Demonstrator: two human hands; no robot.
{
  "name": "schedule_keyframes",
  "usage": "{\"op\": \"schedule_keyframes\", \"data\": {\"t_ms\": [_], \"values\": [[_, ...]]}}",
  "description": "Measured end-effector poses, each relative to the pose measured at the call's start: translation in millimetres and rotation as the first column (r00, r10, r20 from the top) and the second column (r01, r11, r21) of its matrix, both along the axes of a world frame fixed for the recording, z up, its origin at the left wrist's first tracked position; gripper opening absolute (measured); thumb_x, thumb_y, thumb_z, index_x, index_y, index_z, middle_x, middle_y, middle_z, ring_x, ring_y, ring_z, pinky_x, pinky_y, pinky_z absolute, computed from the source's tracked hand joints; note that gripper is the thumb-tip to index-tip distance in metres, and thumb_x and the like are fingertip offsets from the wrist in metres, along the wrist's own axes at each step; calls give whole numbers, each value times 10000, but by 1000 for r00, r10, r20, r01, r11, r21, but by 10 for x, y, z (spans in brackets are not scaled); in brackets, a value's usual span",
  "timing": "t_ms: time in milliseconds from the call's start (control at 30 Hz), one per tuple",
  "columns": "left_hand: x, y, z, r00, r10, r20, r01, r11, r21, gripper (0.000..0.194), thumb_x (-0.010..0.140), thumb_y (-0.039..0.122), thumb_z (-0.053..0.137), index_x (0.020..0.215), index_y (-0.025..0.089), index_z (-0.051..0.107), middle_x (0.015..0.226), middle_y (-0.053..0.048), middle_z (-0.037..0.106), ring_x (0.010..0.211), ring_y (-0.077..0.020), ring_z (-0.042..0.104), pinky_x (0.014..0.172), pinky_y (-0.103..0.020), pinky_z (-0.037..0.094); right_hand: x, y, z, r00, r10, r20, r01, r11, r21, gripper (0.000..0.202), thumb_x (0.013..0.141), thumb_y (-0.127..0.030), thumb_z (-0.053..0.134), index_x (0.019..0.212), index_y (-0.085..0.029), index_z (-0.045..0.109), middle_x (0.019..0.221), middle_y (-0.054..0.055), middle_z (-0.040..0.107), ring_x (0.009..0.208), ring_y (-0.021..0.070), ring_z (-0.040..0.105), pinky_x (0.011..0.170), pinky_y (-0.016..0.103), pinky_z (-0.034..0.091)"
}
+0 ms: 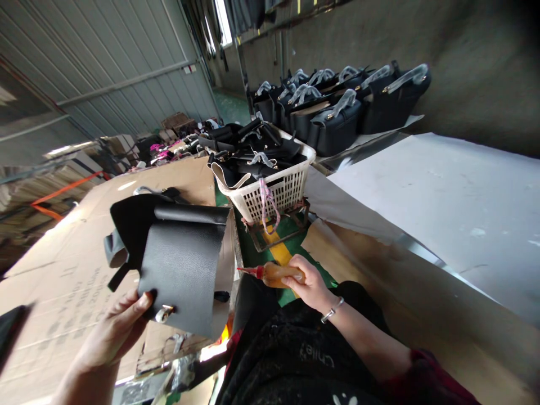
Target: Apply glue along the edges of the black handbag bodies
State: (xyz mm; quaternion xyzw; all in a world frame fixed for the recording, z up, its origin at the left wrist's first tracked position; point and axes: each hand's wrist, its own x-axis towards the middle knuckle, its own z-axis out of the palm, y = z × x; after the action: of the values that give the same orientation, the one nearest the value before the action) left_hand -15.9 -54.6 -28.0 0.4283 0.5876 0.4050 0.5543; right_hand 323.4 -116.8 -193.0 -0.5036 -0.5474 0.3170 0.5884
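My left hand (122, 323) pinches the lower left corner of a black leather bag piece (181, 270), thumb on top. A small metal clasp (164, 313) sits near that corner, and the piece is held up over the cardboard-covered table. In my right hand (310, 284) is an amber glue bottle (278, 275), gripped around its body. Its red nozzle (251, 271) points left toward the leather's right edge, a gap apart from it.
A white plastic basket (278, 197) full of black bag parts stands ahead on a metal frame. Finished black handbags (337, 124) with wrapped handles line the back right. Cardboard (54, 287) covers the left table; a white-topped table (447, 197) lies to the right.
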Motion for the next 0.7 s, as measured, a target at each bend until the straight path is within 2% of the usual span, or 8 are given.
{"op": "schedule_keyframes", "data": {"t_ms": [133, 267, 400, 567, 700], "values": [[-36, -18, -64, 999, 13, -30, -12, 999, 40, 343, 393, 538, 937, 565, 327, 729, 571, 54, 662, 528, -117, 589, 528, -176, 535, -15, 55, -10, 999, -27, -38, 26, 999, -33, 177, 791, -343, 688, 805, -237, 546, 729, -6, 542, 657, 173, 493, 631, 306, 439], [-87, -34, -117, 999, 30, -28, -29, 999, 38, 353, 365, 546, 940, 561, 349, 723, 599, 73, 689, 544, -104, 610, 533, -143, 524, -81, 103, -76, 993, -34, -110, 20, 992, -121, 188, 755, -346, 695, 807, -239, 550, 730, -17, 534, 673, 172, 498, 638, 299, 436], [-131, -52, -170, 999, 16, -40, -16, 1000, 14, 350, 385, 556, 934, 592, 350, 741, 620, 75, 700, 587, -111, 637, 565, -137, 535, -149, 23, -166, 972, 24, -232, -80, 969, -235, 219, 725, -364, 701, 793, -232, 539, 688, -41, 483, 631, 149, 462, 588, 272, 409], [-104, -66, -182, 999, 22, -29, -21, 999, 32, 329, 407, 544, 933, 567, 355, 716, 581, 83, 666, 513, -97, 583, 507, -128, 515, -211, -147, -194, 922, 97, -376, -201, 948, -249, 234, 719, -351, 707, 771, -221, 519, 705, -44, 441, 640, 132, 428, 591, 254, 384], [-79, -75, -144, 999, 38, -5, -38, 999, 14, 337, 383, 495, 952, 536, 321, 708, 558, 59, 655, 538, -136, 612, 520, -182, 555, -199, -135, -163, 930, 52, -363, -153, 955, -253, 233, 709, -345, 709, 758, -221, 517, 717, -36, 454, 647, 138, 437, 611, 265, 396]]}}
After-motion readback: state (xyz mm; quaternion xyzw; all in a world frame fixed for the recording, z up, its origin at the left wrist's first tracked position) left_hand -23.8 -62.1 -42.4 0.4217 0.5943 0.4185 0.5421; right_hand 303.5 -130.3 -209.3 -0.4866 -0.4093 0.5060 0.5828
